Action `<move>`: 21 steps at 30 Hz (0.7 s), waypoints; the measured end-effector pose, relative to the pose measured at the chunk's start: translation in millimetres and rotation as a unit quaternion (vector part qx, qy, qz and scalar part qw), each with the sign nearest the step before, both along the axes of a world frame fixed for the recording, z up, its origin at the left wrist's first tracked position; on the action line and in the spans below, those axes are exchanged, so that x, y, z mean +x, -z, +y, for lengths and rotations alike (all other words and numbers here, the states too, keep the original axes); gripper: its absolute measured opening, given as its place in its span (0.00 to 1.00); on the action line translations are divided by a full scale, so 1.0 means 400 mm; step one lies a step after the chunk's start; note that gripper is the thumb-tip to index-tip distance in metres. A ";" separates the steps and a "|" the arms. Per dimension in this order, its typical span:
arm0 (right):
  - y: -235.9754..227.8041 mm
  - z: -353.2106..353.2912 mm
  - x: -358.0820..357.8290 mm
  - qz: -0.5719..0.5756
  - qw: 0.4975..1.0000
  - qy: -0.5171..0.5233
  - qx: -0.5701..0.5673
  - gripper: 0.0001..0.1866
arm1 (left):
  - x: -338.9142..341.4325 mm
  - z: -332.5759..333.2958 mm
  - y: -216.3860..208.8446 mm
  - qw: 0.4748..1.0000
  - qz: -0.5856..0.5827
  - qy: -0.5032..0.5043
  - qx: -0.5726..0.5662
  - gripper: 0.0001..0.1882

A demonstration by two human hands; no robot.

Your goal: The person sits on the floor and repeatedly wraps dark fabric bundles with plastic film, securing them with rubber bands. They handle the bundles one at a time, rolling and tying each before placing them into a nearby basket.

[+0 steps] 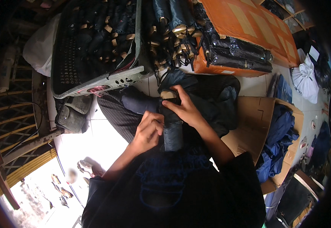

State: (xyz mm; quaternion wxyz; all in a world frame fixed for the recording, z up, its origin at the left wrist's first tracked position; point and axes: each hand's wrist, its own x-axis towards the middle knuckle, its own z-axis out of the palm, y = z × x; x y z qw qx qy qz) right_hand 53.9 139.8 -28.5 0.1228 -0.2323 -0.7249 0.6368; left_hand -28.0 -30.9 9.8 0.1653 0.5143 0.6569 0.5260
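Observation:
A dark folded umbrella (173,136) stands upright in front of my chest, its tan handle end pointing away from me. My right hand (187,109) is closed around the handle end, the thumb pressed across it. Close against the umbrella's left side, my left hand (148,130) has its fingers curled and pinched together. Whatever lies between those fingertips is too small or hidden to make out. Dark fabric (215,93) is spread over and beside my lap, behind the umbrella.
Ahead on the left, a grey plastic basket (125,73) holds many similar umbrellas. More umbrellas (171,19) lie beside it. An orange carton (245,22) rests at the far right, near wrapped black bundles (239,57). On my right, an open cardboard box (249,117) contains blue fabric (277,140).

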 end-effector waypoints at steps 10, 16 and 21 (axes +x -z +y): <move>0.023 0.003 0.000 -0.024 0.995 0.088 0.037 0.27 | 0.009 0.038 -0.022 0.959 -0.148 -0.105 -0.219 0.10; -0.034 0.053 -0.015 0.040 0.998 0.027 0.044 0.26 | -0.006 0.066 0.034 0.966 -0.252 -0.050 -0.027 0.12; -0.049 0.076 -0.042 0.077 0.992 0.060 0.079 0.24 | -0.055 0.112 -0.007 0.998 0.053 -0.035 -0.017 0.09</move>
